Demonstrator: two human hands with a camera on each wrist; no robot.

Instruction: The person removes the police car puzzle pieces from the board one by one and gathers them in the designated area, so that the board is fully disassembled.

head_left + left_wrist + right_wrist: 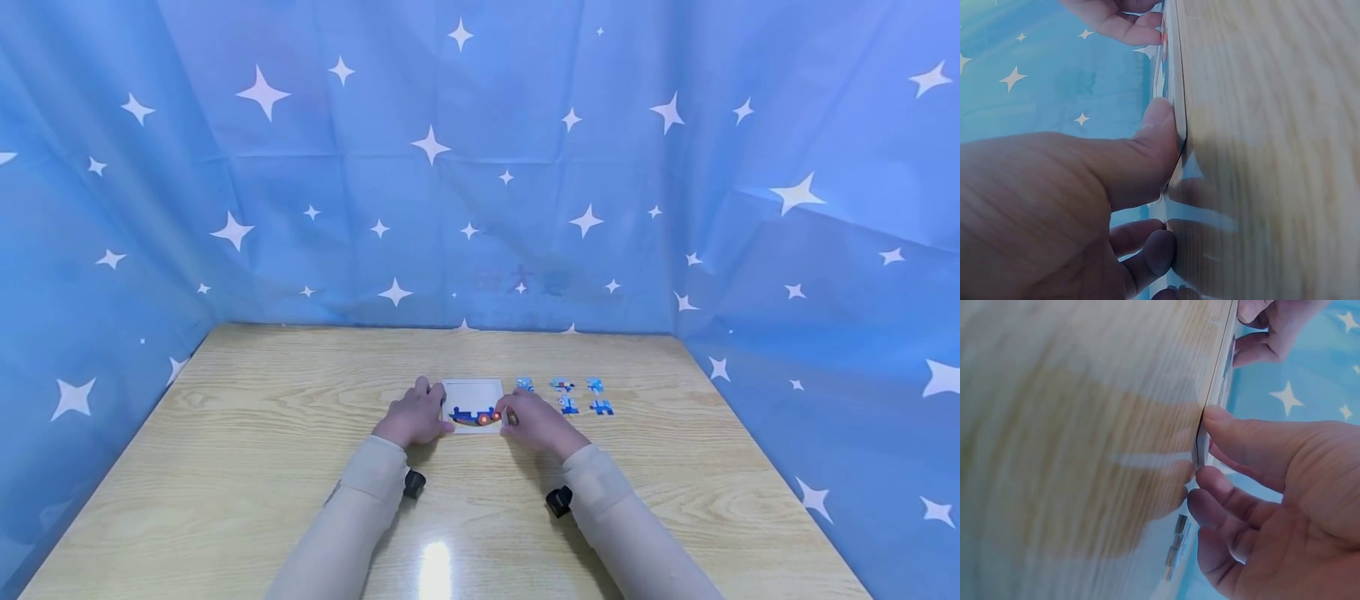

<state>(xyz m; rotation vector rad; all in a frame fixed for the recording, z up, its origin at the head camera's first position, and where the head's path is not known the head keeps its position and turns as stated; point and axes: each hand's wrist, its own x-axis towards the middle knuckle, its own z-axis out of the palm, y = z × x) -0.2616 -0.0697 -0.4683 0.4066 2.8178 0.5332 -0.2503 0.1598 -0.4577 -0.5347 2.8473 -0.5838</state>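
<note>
A small white puzzle tray (472,393) lies on the table between both hands. Joined puzzle pieces (469,416), dark blue with orange-red round shapes, fill its near part; the far part is bare white. My left hand (416,414) grips the tray's left side, with the thumb at the near corner. In the left wrist view, the thumb (1159,122) touches the tray's edge. On the opposite side, my right hand (538,423) holds the right edge, its index finger over the rightmost piece. The right wrist view shows the thumb (1219,422) against the tray's edge and the other fingers curled near the table.
Several loose blue puzzle pieces (567,405) lie on the wooden table (262,467), right of the tray and just beyond my right hand. A blue curtain with white stars (480,208) surrounds the table's back and sides.
</note>
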